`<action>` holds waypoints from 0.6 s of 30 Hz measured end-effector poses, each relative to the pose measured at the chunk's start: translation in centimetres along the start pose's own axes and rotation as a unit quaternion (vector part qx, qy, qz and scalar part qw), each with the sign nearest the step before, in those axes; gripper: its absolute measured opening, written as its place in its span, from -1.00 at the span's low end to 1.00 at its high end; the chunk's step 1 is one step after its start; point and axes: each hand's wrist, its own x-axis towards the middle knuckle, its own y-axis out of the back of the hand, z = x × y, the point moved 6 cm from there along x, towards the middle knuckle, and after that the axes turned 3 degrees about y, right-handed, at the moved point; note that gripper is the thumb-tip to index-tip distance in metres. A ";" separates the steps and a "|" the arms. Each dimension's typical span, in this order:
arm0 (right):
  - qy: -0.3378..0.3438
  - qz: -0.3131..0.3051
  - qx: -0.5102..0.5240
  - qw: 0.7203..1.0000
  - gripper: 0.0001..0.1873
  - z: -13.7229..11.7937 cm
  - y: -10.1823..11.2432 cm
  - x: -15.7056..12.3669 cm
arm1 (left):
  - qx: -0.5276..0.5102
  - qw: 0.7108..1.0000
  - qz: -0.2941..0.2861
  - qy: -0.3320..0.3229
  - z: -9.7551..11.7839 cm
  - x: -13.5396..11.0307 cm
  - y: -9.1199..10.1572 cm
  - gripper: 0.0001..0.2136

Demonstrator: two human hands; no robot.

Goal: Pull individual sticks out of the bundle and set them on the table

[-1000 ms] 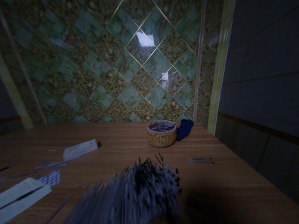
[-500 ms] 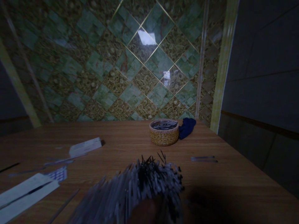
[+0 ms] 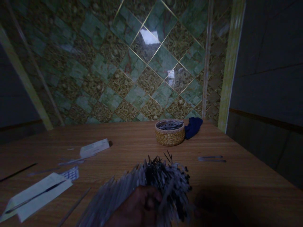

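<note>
A big, thick bundle of pen-refill-like thin tubes (image 3: 113, 195), translucent with black tips, fans out at the bottom centre. A few thin dark points stick up from its top. My left hand (image 3: 139, 203) reaches in from below, in front of the bundle, its fingers curled in against the tubes near the black ends. Whether it pinches one tube or several is too dim to see. Right of the bundle lies deep shadow; a faint shape there may be my right hand, but its fingers do not show.
Farther back stands a round woven basket (image 3: 169, 138) holding more tubes, beside a dark blue cloth (image 3: 194, 127). Two loose tubes (image 3: 211, 160) lie at right. On the left are a small white box (image 3: 94, 148), white paper (image 3: 44, 203), a black stick (image 3: 19, 171) and another thin tube (image 3: 74, 206).
My left hand has come up over the front of the bundle; before, only a fingertip showed low down. The whole view has shifted slightly, with the table things appearing farther right.
</note>
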 end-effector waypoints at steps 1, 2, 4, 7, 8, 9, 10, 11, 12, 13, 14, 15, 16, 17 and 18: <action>-0.001 -0.005 0.005 1.000 -0.84 -0.1 -0.1 0.0 | -0.007 1.000 -0.029 0.005 0.3 0.1 -0.6 -0.79; -0.002 -0.010 0.011 1.000 -0.83 -0.2 -0.2 -0.1 | -0.019 0.998 -0.059 0.005 0.7 0.3 -1.3 -0.81; -0.002 -0.020 0.023 1.000 -0.83 -0.5 -0.3 -0.3 | -0.058 0.994 -0.094 -0.012 1.3 0.7 -2.4 -0.83; -0.001 -0.036 0.044 0.998 -0.80 -0.7 -0.5 -0.5 | -0.132 0.985 -0.101 -0.041 1.5 1.5 -3.7 -0.79; -0.002 -0.041 0.051 0.998 -0.78 -0.6 -0.6 -0.6 | -0.155 0.982 -0.098 -0.043 1.4 1.7 -4.0 -0.79; -0.003 -0.046 0.059 0.997 -0.77 -0.6 -0.8 -0.7 | -0.177 0.979 -0.095 -0.043 1.2 1.9 -4.4 -0.78; -0.004 -0.050 0.066 0.997 -0.76 -0.5 -0.9 -0.8 | -0.194 0.976 -0.091 -0.041 1.0 2.0 -4.7 -0.78; -0.006 -0.054 0.074 0.996 -0.75 -0.4 -1.1 -0.9 | -0.208 0.973 -0.085 -0.042 0.9 2.1 -5.0 -0.78; -0.008 -0.059 0.083 0.995 -0.73 -0.3 -1.4 -1.0 | -0.220 0.971 -0.079 -0.044 0.8 2.1 -5.2 -0.79; -0.011 -0.063 0.090 0.994 -0.71 -0.2 -1.6 -1.1 | -0.231 0.969 -0.073 -0.048 0.9 2.1 -5.4 -0.80; -0.015 -0.067 0.098 0.993 -0.69 -0.2 -1.9 -1.2 | -0.241 0.967 -0.069 -0.050 0.9 2.1 -5.5 -0.81; -0.017 -0.070 0.104 0.992 -0.67 -0.1 -2.1 -1.3 | -0.250 0.965 -0.064 -0.052 1.0 2.0 -5.7 -0.81; -0.019 -0.072 0.109 0.991 -0.65 -0.1 -2.3 -1.3 | -0.259 0.963 -0.058 -0.054 1.0 2.0 -5.8 -0.80; -0.019 -0.073 0.112 0.991 -0.63 -0.1 -2.5 -1.4 | -0.266 0.961 -0.052 -0.055 1.0 2.0 -5.9 -0.80; -0.019 -0.073 0.115 0.991 -0.63 -0.1 -2.7 -1.4 | -0.271 0.960 -0.045 -0.055 1.0 1.9 -6.0 -0.79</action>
